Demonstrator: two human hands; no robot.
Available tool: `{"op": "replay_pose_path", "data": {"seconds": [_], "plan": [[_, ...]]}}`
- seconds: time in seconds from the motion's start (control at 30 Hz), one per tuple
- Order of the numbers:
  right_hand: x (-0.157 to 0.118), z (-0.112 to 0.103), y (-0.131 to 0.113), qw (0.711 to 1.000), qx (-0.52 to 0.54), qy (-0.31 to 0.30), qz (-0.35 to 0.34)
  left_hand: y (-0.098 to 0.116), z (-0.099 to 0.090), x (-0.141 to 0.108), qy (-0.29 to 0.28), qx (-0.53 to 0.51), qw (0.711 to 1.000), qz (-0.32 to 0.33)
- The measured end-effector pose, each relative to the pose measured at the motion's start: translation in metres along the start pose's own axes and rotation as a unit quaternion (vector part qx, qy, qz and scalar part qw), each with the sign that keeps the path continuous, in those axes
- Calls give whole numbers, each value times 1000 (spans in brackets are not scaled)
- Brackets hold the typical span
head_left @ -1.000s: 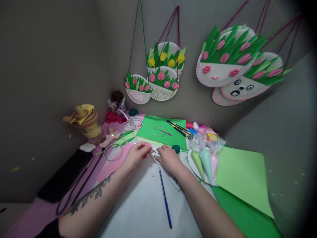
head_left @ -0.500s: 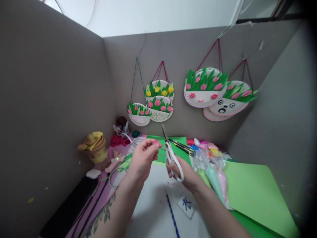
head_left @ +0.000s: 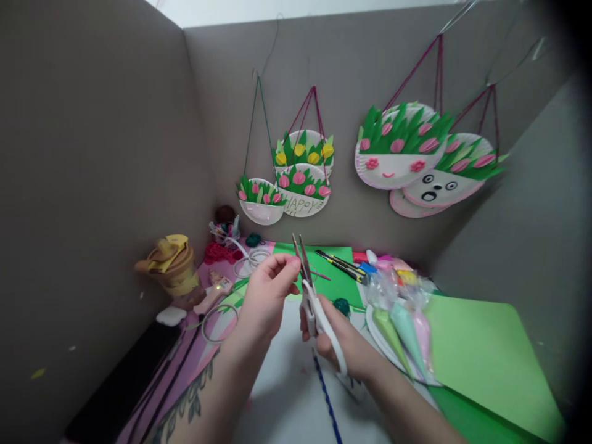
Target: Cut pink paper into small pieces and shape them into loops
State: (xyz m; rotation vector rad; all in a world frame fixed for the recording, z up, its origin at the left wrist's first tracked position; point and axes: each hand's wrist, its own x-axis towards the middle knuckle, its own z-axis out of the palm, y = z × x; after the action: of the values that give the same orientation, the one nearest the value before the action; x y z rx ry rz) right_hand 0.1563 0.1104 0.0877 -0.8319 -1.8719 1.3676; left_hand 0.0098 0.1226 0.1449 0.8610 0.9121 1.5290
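Note:
My right hand (head_left: 340, 339) grips white-handled scissors (head_left: 311, 305) by the finger loops. Their metal blades point up and away from me, spread a little apart. Close by on the left, my left hand (head_left: 271, 290) is closed in a pinch, its fingertips touching or right beside the blades. What it pinches is mostly hidden; a small pink piece showed there a moment ago. Below the hands, a blue twisted strip (head_left: 326, 391) lies on the white work surface (head_left: 282, 382). A white card with blue marks is largely covered by my right hand and forearm.
Paper-plate baskets (head_left: 303, 191) with paper tulips hang on the grey partition. Craft knives (head_left: 340, 265) lie on green paper (head_left: 282, 248). Piping bags (head_left: 407, 336) and light green sheets (head_left: 490, 351) are at right. At left are a yellow-brown cup (head_left: 173, 268), a pink glue gun (head_left: 215, 296) and a black slab (head_left: 124, 376).
The scissors have moved slightly left and nearer my left fingertips, and their blades have opened. My view has tipped down, uncovering a dark green ball beyond my right hand.

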Motion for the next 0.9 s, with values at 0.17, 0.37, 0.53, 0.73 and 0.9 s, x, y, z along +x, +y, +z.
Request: {"op": "replay_pose_path", "data": {"seconds": [0.17, 0.37, 0.53, 0.73, 0.9], "plan": [[-3, 1, 3, 1000, 2, 12, 27, -2, 1, -2, 11, -5, 1000, 2], [-4, 3, 6, 1000, 4, 21, 20, -7, 3, -3, 11, -5, 1000, 4], [-4, 2, 7, 1000, 14, 16, 20, -10, 5, -4, 10, 1, 1000, -1], [-6, 3, 9, 1000, 9, 17, 21, -7, 6, -5, 14, 2, 1000, -20], [-5, 4, 11, 1000, 5, 22, 21, -8, 7, -6, 14, 1, 999, -29]]}}
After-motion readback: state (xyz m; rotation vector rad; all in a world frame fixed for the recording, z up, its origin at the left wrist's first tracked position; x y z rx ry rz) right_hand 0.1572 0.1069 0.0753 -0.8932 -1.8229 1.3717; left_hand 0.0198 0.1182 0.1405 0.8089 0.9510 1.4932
